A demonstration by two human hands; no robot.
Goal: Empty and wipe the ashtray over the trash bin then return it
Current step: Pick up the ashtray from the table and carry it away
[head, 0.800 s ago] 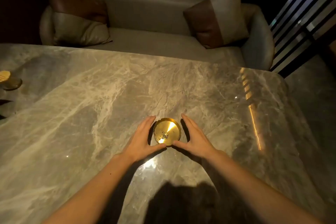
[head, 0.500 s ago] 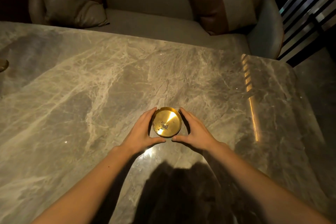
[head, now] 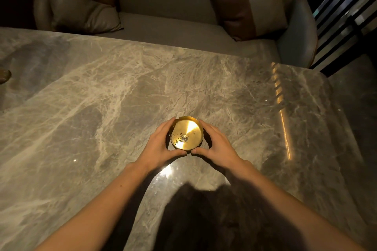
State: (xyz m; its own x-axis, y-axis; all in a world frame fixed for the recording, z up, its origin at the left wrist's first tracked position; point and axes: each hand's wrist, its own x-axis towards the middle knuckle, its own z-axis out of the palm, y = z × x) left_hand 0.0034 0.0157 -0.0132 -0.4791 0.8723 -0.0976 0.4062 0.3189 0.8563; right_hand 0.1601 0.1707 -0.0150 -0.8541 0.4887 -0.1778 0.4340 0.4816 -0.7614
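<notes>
Hands cup a round brass ashtray [head: 186, 133] from both sides on the marble table [head: 102, 108]: the left hand [head: 161, 144] curves around its left wall, the right hand [head: 217, 143] around its right wall. Fingers lie along the far sides, thumbs nearly meet at the near edge, and both forearms reach forward, converging. Dark ash specks lie inside the ashtray.

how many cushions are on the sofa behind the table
2. One cushion leans in the sofa's left corner, the other cushion stands against the right armrest. The view cuts off the sofa's top, so more may be hidden.
</notes>
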